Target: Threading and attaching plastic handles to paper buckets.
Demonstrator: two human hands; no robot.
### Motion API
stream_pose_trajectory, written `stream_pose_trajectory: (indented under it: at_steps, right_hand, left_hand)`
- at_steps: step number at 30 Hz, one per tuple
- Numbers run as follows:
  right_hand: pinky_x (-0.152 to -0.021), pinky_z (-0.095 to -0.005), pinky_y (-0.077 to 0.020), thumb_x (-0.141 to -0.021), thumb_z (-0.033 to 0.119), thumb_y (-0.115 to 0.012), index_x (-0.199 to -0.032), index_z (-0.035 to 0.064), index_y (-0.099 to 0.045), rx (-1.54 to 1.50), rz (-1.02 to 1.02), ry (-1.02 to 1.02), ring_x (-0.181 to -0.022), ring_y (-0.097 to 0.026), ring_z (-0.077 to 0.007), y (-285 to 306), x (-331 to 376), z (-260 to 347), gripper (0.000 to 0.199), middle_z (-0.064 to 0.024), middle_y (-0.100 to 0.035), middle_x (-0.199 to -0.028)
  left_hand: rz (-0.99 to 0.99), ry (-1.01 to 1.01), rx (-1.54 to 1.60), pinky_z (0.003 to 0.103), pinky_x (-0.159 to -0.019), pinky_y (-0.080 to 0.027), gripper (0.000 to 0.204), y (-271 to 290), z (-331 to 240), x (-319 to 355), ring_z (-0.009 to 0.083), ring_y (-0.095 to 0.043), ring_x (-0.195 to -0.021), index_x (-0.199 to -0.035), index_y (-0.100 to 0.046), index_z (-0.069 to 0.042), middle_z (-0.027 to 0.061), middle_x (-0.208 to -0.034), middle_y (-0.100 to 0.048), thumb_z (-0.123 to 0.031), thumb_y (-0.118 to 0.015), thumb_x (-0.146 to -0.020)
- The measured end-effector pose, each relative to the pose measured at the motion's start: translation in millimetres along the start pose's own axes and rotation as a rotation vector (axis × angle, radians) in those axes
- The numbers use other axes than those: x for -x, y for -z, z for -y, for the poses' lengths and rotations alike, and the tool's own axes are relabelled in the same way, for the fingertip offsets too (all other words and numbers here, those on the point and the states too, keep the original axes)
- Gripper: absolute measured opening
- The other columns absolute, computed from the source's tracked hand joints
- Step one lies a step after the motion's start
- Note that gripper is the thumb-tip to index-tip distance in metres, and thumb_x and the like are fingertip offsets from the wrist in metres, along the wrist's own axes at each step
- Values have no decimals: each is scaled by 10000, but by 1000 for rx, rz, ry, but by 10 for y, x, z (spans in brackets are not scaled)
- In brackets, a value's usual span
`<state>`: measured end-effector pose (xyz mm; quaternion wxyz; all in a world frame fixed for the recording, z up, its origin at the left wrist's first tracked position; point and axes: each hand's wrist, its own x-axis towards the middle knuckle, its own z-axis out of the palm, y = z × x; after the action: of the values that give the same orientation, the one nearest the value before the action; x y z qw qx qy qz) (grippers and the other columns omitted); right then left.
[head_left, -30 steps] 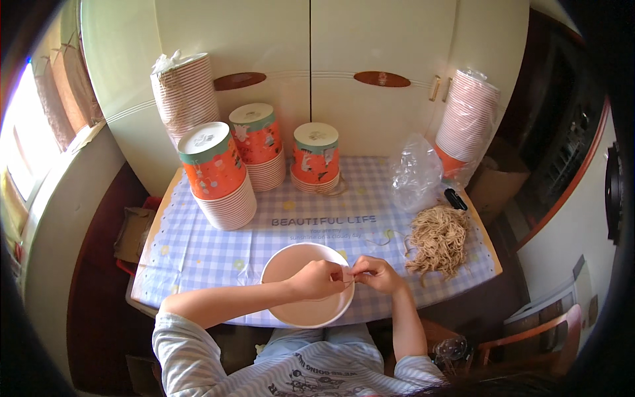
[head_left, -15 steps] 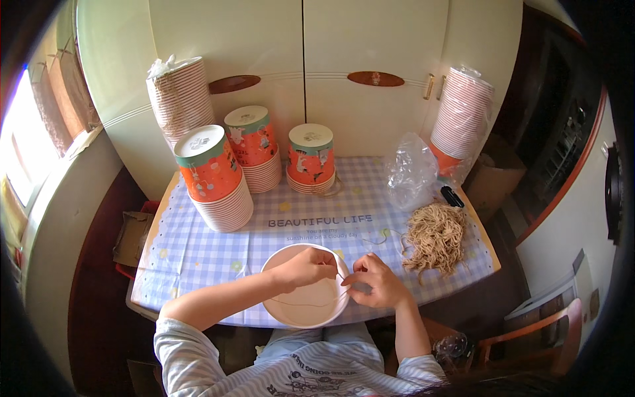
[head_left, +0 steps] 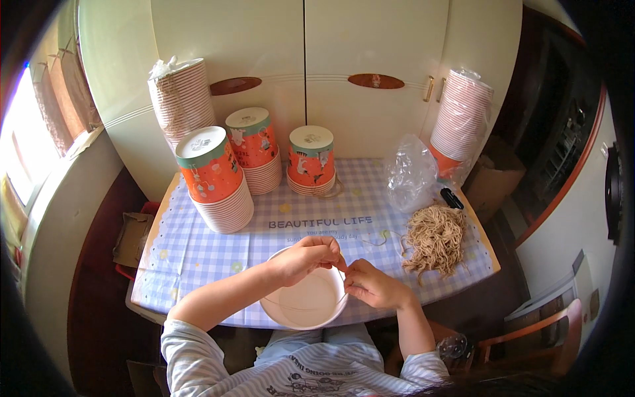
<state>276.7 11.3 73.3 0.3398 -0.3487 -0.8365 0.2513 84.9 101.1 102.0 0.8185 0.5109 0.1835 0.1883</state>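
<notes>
A white paper bowl (head_left: 305, 306) sits at the near edge of the table (head_left: 198, 255). My left hand (head_left: 305, 257) is over its far rim, fingers pinched on a thin tan string (head_left: 311, 308) that crosses the bowl's inside. My right hand (head_left: 372, 284) is at the bowl's right rim, fingertips touching the left hand's and pinching the same string.
A heap of tan strings (head_left: 434, 237) lies at the right, by a clear plastic bag (head_left: 410, 173) and a small black object (head_left: 451, 197). Three stacks of orange paper bowls (head_left: 215, 178) stand at the back. Tall sleeves of bowls (head_left: 463, 119) lean on the cupboard.
Both hands have stayed together at the bowl's right rim, working the string. The bowl has barely shifted.
</notes>
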Motion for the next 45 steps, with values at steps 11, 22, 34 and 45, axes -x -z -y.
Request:
stream_pose_trajectory:
  at_steps: [11, 22, 34, 45]
  right_hand:
    - [-754, -290, -404, -844, 154, -568, -947, 25, -552, -626, -15, -207, -803, -502, -163, 16, 154, -103, 165, -67, -530, -833]
    - [-781, -302, -420, -723, 131, -671, -847, 80, -640, -37, 231, 80, -867, -488, -213, 67, 62, 50, 138, -50, -535, -873]
    - [-718, -229, -427, -858, 15, -496, -1019, 35, -460, -687, -61, -203, -784, -504, -73, 11, 131, -205, 166, -11, -537, -844]
    - [-676, -212, -415, -809, 32, -580, -935, 50, -538, -591, -271, -194, -747, -487, -69, 61, -44, -63, 133, 1, -562, -834]
  left_hand:
    - [-66, 37, 0, 240, -686, -415, 93, 19, 159, -101, 122, -498, -713, -838, -540, -37, 48, -789, -554, -129, -533, -848]
    - [-115, -1, -7, 243, -684, -421, 103, -13, 97, -94, 118, -502, -720, -842, -540, -34, 53, -802, -560, -137, -542, -855]
    - [-130, -18, -140, 219, -680, -435, 139, 29, 202, -117, 89, -506, -717, -931, -561, -12, 48, -841, -582, -102, -591, -829]
    - [-19, 7, -250, 207, -677, -454, 152, -98, 215, -110, 86, -552, -738, -943, -578, 4, 31, -827, -600, -112, -585, -845]
